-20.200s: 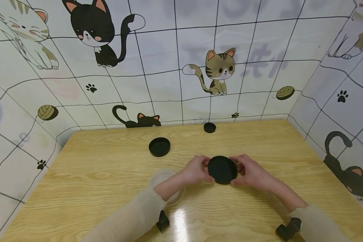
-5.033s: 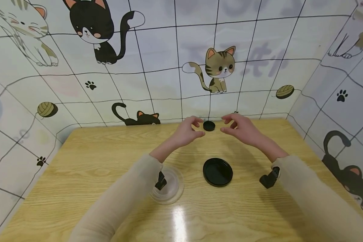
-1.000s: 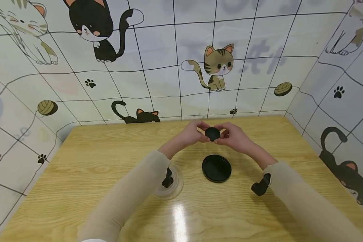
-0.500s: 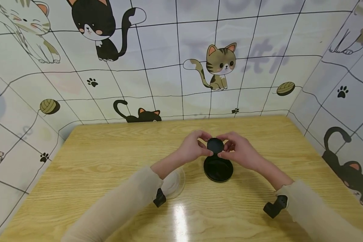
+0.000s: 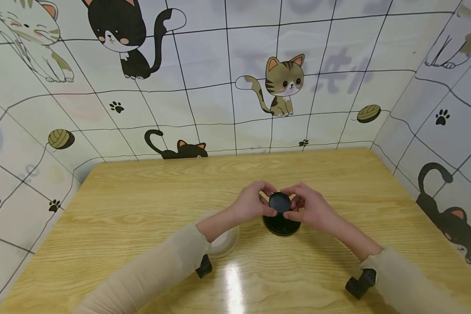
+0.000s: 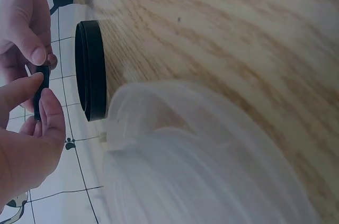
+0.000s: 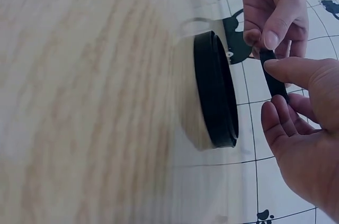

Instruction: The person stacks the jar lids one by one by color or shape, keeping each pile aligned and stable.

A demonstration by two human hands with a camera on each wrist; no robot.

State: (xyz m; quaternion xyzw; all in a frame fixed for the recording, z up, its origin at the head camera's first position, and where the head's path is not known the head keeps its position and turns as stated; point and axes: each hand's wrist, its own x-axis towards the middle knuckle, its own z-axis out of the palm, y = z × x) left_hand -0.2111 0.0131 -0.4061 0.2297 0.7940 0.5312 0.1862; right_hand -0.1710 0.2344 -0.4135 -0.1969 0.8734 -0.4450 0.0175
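A small round black dish [image 5: 279,202] is pinched from both sides, its shallow face tilted toward the head camera. My left hand [image 5: 252,203] holds its left edge and my right hand [image 5: 313,206] its right edge, each between thumb and fingers. Beneath it on the table lies a larger round black dish [image 5: 282,227], partly covered by the hands and the small dish. Both wrist views show the small dish [image 6: 41,94] edge-on, apart from the larger dish [image 7: 214,91], whose side shows a doubled rim.
A clear round plastic container [image 5: 225,245] sits on the wooden table [image 5: 149,209], left of the black dishes and partly under my left forearm. Cat-printed cloth walls [image 5: 212,65] rise behind the table and at both sides.
Earlier both hands held the large black dish; it now lies on the table, and the medium dish has gone from the left. The small dish was picked up at the back and brought nearer, above it.
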